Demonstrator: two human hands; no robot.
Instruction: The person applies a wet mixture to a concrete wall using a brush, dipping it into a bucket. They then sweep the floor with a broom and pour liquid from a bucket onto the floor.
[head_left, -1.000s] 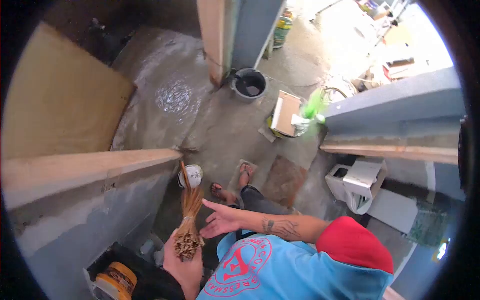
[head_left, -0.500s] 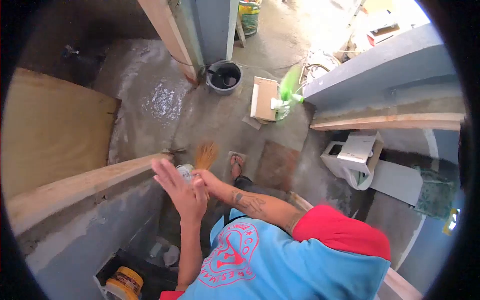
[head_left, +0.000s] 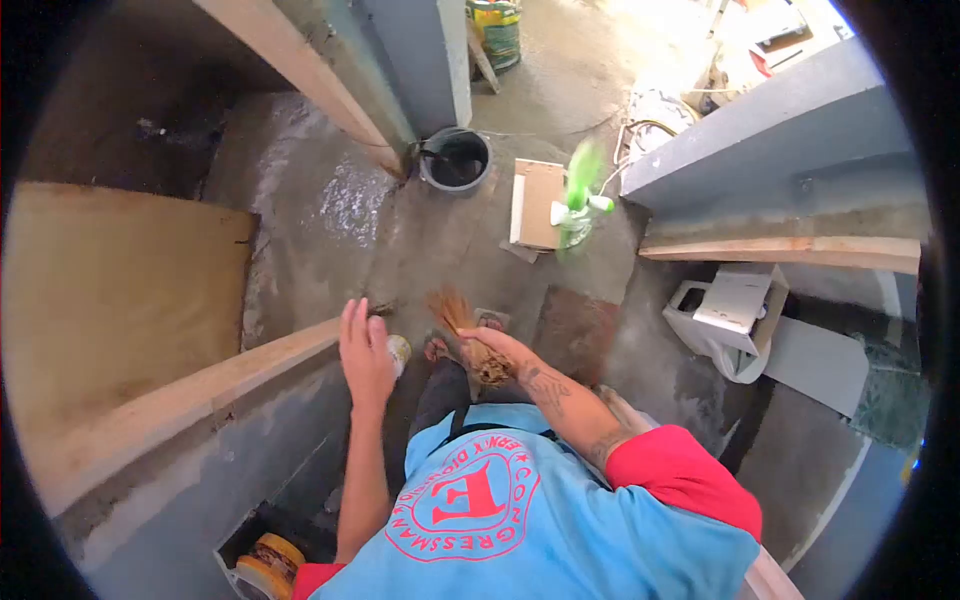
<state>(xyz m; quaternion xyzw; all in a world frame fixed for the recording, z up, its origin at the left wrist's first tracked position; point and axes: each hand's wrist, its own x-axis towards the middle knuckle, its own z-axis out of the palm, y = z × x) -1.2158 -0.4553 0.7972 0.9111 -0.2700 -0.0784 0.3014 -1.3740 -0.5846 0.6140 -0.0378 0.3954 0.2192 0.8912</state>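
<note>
My right hand (head_left: 487, 343) grips a short straw hand broom (head_left: 453, 310) in front of my body. Its orange-brown bristles fan out beyond my thumb side, and a rough tan bundled end sticks out below my fist. Raised on the left, my left hand (head_left: 367, 362) holds nothing, its fingers extended. Just beyond it, partly covered by that hand, is a white can (head_left: 399, 352) near the end of the wooden sill. My feet in sandals stand on the floor behind the broom.
A dark bucket (head_left: 455, 160) stands by the door post. To its right, a green fan (head_left: 577, 210) spins against a cardboard box (head_left: 537, 205). A wooden sill (head_left: 200, 385) tops the low wall at left. A white carton (head_left: 735, 300) lies right; a yellow tub (head_left: 272, 562) sits lower left.
My hands have moved apart. The right hand has shifted right with the broom, away from the left hand. More of the broom's bundled end now shows.
</note>
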